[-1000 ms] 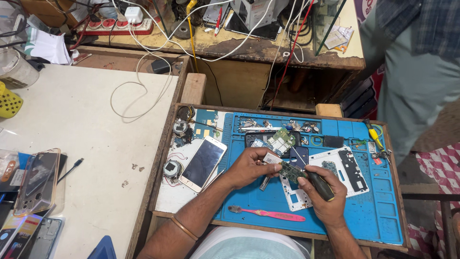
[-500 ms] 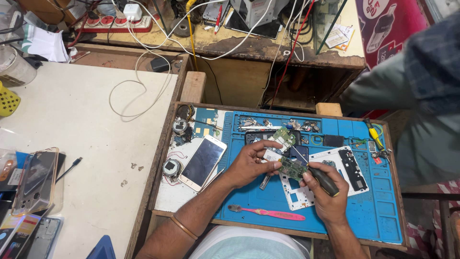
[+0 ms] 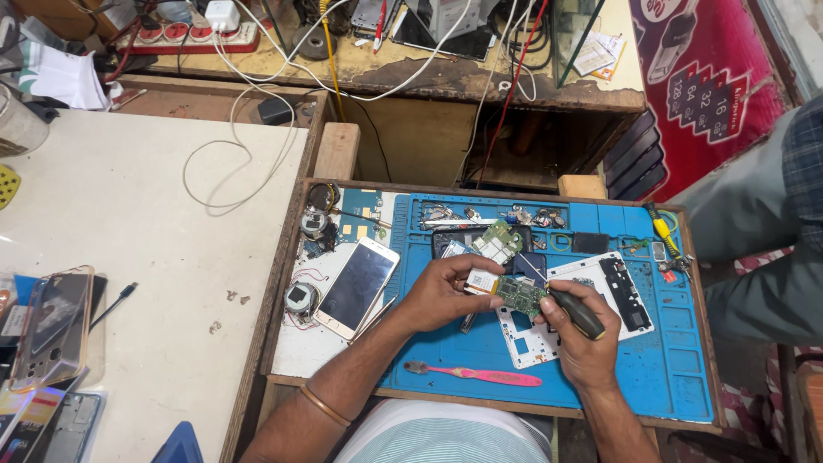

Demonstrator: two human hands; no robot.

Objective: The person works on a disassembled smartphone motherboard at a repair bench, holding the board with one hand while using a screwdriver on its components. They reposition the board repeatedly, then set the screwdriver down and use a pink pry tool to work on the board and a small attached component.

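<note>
So the phone was already in pieces on the blue repair mat (image 3: pixel 651 377): white frame (image 3: pixel 536 330) stripped and lying flat near the mat's middle, another frame piece (image 3: pixel 621 296) just right of it. Left hand (image 3: pixel 441 291) had its fingers pinched on the green circuit board (image 3: pixel 519 296), held just above that frame, while the right hand (image 3: pixel 579 343) was wrapped tight round a black-handled screwdriver (image 3: pixel 574 313), tip at the board. A white phone (image 3: pixel 356 285) lay off the mat's left edge, pink toothbrush (image 3: pixel 471 375) along its near edge. Looked mid-teardown, nothing reassembled yet
</note>
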